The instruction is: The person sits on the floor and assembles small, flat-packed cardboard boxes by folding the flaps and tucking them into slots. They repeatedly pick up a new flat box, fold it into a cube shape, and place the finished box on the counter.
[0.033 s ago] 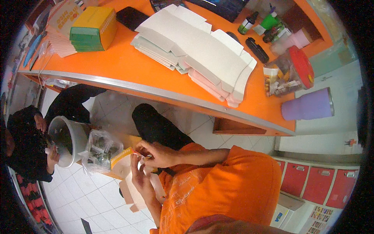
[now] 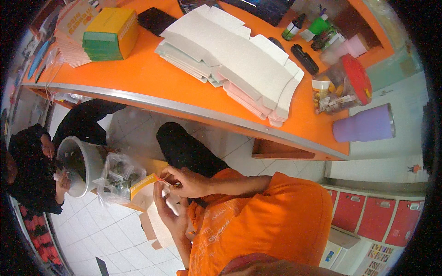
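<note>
A partly folded carton [image 2: 156, 223], white inside with a yellow printed panel, lies across my lap. My right hand [image 2: 184, 181], reaching in from the upper side, pinches the carton's edge by its yellow strip. Just below it my left hand [image 2: 169, 210] holds the same edge, fingertips close to the right hand's. Part of the carton is hidden behind my left hand and wrist. Next to the yellow panel sits a clear plastic bag [image 2: 119, 177] with dark contents that I cannot make out.
An orange desk [image 2: 138, 76] bears a stack of flat white cartons [image 2: 230, 50], a yellow-green box [image 2: 110, 34], a red-lidded jar [image 2: 343, 87] and a purple tumbler [image 2: 363, 123]. Left, a person in black [image 2: 32, 156] has hands near a white bucket [image 2: 87, 170]. Red lockers [image 2: 375, 216] stand right.
My left hand has shifted slightly, and the lower flap of the carton has swung a little to the left. My right hand stays nearly in place.
</note>
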A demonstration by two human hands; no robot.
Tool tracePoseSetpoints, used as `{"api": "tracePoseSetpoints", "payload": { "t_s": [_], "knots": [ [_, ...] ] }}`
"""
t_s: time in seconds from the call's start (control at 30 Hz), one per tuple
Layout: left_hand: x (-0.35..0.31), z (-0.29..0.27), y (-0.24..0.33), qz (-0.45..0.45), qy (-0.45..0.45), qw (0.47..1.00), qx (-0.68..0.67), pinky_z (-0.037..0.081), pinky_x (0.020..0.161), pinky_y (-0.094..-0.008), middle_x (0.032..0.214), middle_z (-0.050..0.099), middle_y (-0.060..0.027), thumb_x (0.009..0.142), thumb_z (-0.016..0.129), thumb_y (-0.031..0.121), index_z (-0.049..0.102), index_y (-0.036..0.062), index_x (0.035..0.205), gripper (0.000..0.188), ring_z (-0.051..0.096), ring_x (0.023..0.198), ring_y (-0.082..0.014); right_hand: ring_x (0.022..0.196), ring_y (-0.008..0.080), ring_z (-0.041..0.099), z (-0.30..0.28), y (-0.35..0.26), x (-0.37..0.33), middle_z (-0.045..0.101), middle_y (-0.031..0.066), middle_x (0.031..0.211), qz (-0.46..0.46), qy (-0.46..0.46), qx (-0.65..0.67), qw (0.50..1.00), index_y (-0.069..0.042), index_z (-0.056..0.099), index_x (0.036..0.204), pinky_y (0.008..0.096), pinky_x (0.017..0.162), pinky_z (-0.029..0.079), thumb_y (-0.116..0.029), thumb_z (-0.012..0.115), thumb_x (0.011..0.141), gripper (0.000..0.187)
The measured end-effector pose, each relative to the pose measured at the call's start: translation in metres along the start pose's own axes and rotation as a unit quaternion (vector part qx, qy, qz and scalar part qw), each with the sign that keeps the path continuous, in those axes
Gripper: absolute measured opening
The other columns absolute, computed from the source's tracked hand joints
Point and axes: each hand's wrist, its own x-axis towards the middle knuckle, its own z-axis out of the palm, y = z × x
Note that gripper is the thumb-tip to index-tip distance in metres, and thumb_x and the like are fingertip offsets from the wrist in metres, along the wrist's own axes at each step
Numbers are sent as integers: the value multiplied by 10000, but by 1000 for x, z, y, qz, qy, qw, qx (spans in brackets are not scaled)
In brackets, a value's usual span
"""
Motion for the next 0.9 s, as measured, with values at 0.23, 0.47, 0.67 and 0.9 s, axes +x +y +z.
{"api": "tracePoseSetpoints", "payload": {
  "t_s": [0.23,0.47,0.67,0.9],
  "knots": [
    [7,-1,-14,160,4,910,383,426,981,-462,1263,506,-181,731,790,55,505,35,1140,499,487,1177,-385,772,287,723,-4,-5,3,707,218,945,-34,8,-174,984,38,610,1203,341,672,592,-85,629,917,312],
    [14,-15,-13,181,22,919,349,528,813,-402,986,672,-193,840,679,10,651,-29,966,135,652,937,-342,921,287,674,0,-9,-2,643,161,1052,-140,32,-352,925,-7,602,1258,342,752,591,-48,656,851,412],
    [3,2,-20,96,191,975,61,501,766,-363,968,688,-181,955,630,205,611,-88,1006,298,646,897,-268,1001,265,629,-13,-26,0,631,144,1061,-278,-9,-342,898,-28,598,1284,342,847,567,-33,657,820,468],
    [-5,-8,-35,41,166,984,42,470,712,-325,833,624,-121,976,617,214,558,-62,914,289,563,775,-194,976,271,639,-10,-30,2,664,133,1063,-282,-15,-271,920,-14,653,1195,345,839,563,-26,695,781,416]
  ]
}}
